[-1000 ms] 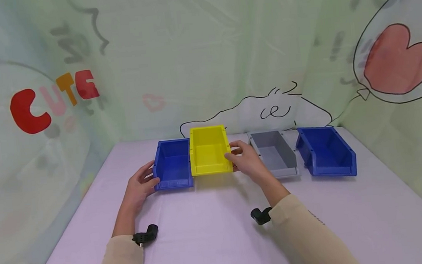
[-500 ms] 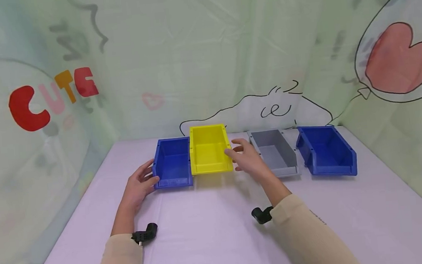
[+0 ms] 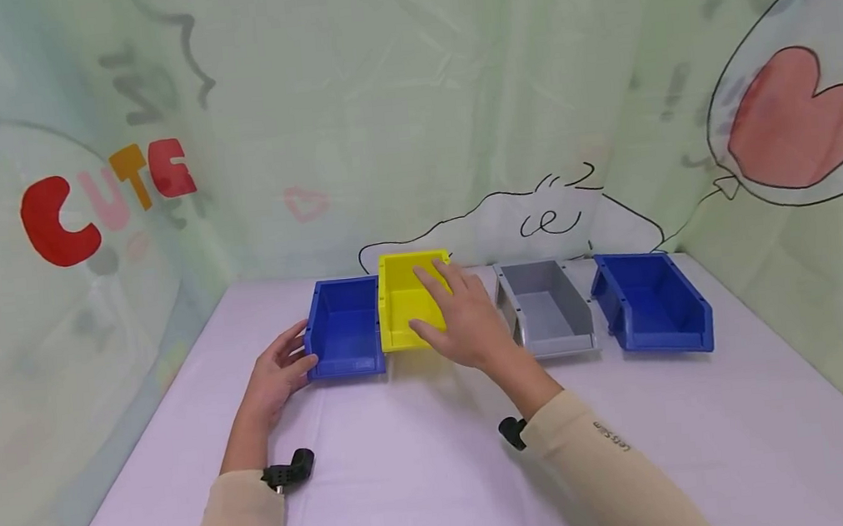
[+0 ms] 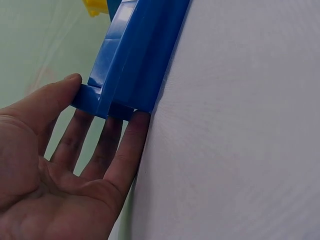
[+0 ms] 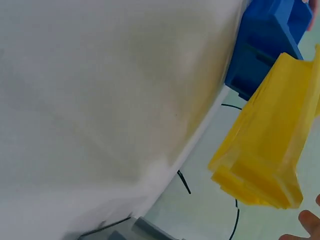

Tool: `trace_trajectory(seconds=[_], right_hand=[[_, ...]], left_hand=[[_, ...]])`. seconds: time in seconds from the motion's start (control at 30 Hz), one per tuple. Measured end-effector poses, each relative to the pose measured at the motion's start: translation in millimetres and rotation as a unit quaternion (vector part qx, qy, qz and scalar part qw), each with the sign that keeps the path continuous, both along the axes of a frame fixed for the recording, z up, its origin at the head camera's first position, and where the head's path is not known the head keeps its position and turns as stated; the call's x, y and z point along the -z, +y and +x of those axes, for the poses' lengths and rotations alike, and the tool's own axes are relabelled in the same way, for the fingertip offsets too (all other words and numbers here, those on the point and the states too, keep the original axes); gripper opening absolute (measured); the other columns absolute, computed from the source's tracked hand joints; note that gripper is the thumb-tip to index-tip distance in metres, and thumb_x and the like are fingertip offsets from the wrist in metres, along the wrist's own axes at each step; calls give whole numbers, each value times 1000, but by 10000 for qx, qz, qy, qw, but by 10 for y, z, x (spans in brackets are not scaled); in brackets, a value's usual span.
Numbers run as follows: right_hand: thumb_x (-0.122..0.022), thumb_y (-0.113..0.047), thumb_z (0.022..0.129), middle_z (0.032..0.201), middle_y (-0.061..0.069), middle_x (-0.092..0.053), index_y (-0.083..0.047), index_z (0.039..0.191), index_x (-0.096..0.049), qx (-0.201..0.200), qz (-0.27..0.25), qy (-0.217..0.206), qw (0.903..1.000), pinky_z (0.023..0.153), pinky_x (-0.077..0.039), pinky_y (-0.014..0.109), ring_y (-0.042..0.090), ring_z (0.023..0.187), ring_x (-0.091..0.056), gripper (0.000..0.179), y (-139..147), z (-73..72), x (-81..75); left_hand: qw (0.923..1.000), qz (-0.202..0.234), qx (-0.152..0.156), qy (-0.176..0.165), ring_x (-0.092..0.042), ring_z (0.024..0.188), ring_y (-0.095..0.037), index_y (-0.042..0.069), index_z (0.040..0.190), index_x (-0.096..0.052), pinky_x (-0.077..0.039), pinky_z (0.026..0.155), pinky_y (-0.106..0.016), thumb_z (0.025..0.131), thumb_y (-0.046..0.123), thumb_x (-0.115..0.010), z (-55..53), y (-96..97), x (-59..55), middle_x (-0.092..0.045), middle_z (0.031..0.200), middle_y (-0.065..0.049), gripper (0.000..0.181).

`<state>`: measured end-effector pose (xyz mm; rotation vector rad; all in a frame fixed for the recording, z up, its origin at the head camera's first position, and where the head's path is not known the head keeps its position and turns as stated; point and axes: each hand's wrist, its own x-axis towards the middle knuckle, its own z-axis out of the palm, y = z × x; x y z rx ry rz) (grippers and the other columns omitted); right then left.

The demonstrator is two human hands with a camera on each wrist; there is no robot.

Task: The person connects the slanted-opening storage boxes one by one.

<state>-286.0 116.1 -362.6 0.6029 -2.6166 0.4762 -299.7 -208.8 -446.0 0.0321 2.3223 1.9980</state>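
Observation:
My left hand holds the left blue storage bin at its near left corner. In the left wrist view its thumb lies on the front lip, with the fingers against the side wall. A yellow storage bin sits against that blue bin's right side, higher than it, with table showing beneath. My right hand is over the yellow bin's right half with fingers spread, hiding part of it. In the right wrist view the fingertips show apart from the yellow bin.
To the right stand a grey bin and another blue bin, spaced apart on the pale table. A printed curtain hangs behind and along both sides.
My right hand has let go of the yellow bin's right side and moved left over it, fingers spreading. The left hand and the bins have stayed in place.

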Motion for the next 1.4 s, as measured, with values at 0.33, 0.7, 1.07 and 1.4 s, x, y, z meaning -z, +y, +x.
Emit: trace_trajectory(seconds=[0.33,0.7,1.07,1.4], right_hand=[[-64,-39,100,163,18,-38,-17,160,-39,-467,577,87,9972,126,-26,60,41,150,-36,68,-355,37,25],[-60,-40,103,173,5,-21,-24,164,-31,-580,692,-1294,9875,114,-48,47,34,143,-50,69,-554,1,46],[-64,-35,102,173,2,-22,-17,165,-26,-487,567,-1368,9878,107,-54,41,29,120,-67,75,-537,-39,90],[-66,-35,102,172,2,-25,-21,163,-34,-519,670,-1258,9884,86,-59,38,24,82,-69,70,-515,-50,134]], left_hand=[[10000,47,-7,9,-40,149,-32,28,162,-35,-53,107,-42,102,8,-63,42,-35,7,-37,165,-12,69],[9999,92,74,-17,-40,150,-33,28,162,-35,-47,114,-53,103,9,-63,24,-7,26,-36,166,-13,68],[9997,113,163,159,-38,151,-36,23,163,-34,-48,113,-51,103,7,-62,-14,-7,26,-35,166,-16,68],[9993,207,228,212,-39,150,-36,22,163,-34,-53,107,-43,103,5,-62,-26,5,31,-34,166,-17,68]])
